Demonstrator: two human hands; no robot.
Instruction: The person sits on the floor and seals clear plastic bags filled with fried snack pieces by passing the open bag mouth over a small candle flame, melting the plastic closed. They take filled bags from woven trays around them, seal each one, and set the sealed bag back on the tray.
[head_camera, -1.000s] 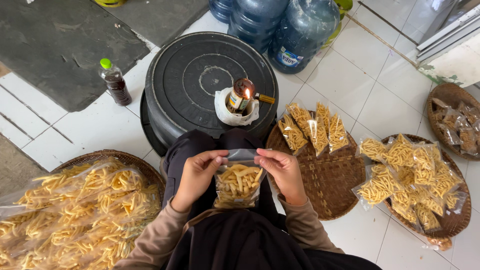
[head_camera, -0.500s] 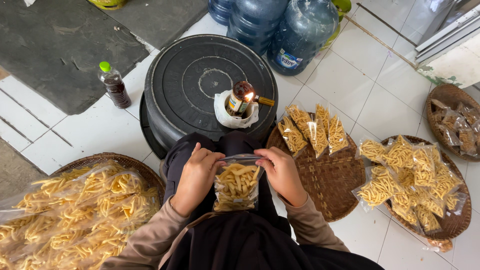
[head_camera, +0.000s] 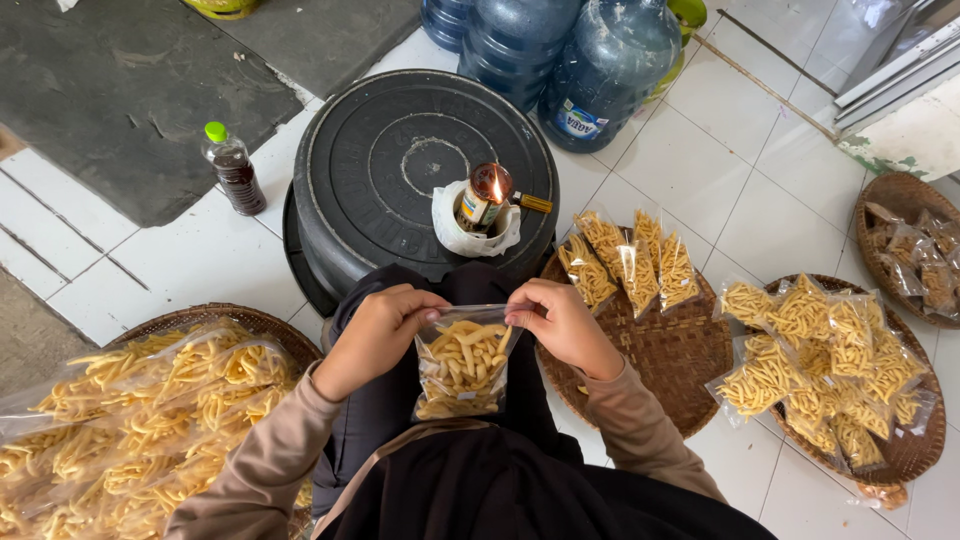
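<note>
Your left hand (head_camera: 375, 335) and right hand (head_camera: 562, 325) each pinched a top corner of the bag (head_camera: 462, 365), held upright over your lap, the lamp (head_camera: 483, 197) straight ahead.

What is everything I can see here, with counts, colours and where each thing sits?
snack bag in hand: one, clear with yellow sticks, held by its top edge at the lap
upturned tub: one, black, on the floor ahead
flame lamp: one, brown bottle, lit, in a white cup on the tub
small bottle: one, dark with green cap, floor left of tub
water jugs: three showing, blue, behind the tub
sealed bags: about four, yellow, on the middle woven tray
right tray: one, brown, heaped with filled bags
left tray: one, brown, holding a big clear sack of sticks
far basket: one, brown, right edge
left hand: pinching the bag's top
right hand: pinching the bag's top
</note>
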